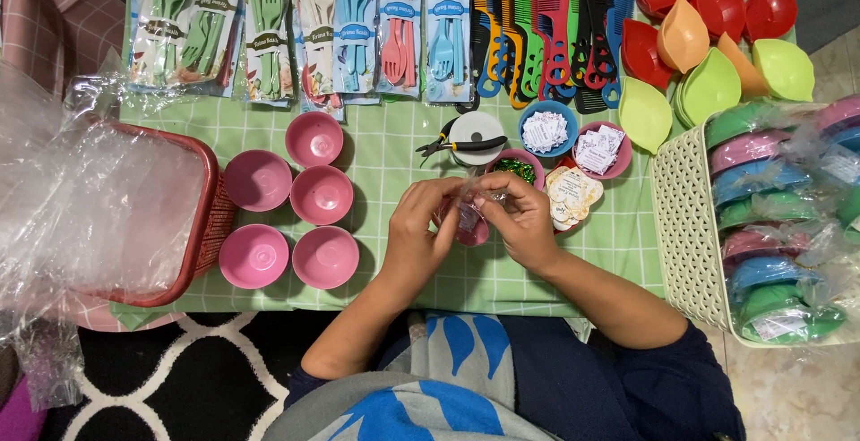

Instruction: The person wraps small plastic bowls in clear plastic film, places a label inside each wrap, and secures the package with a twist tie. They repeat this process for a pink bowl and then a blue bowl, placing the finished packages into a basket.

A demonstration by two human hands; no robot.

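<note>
Both hands meet over the green checked cloth (502,280), closed on one small pink bowl wrapped in clear plastic (466,219). The left hand (419,231) grips the wrapped bowl from its left side, and the right hand (521,224) pinches the plastic at the top with its fingertips. The wrapped bowl sits just in front of the person, near the middle of the cloth.

Left of the wrapped bowl, five bare pink bowls (296,208) stand upside down in a loose cluster. Farther left a red basket (211,217) holds a heap of clear plastic bags (90,199).

Just behind the wrapped bowl lie a roll of white ribbon (477,129) with pliers (457,145) resting across it, a blue bowl of white paper tags (547,128), a pink bowl of tags (602,147) and a stack of cream labels (573,192). To the right of the wrapped bowl a cream lattice basket (685,217) is filled with finished bowls in plastic, pink, blue and green.

Along the far edge, behind the wrapped bowl, are packs of plastic cutlery (296,25), coloured combs (546,25) and leaf-shaped dishes (708,38) in red, orange and lime.
</note>
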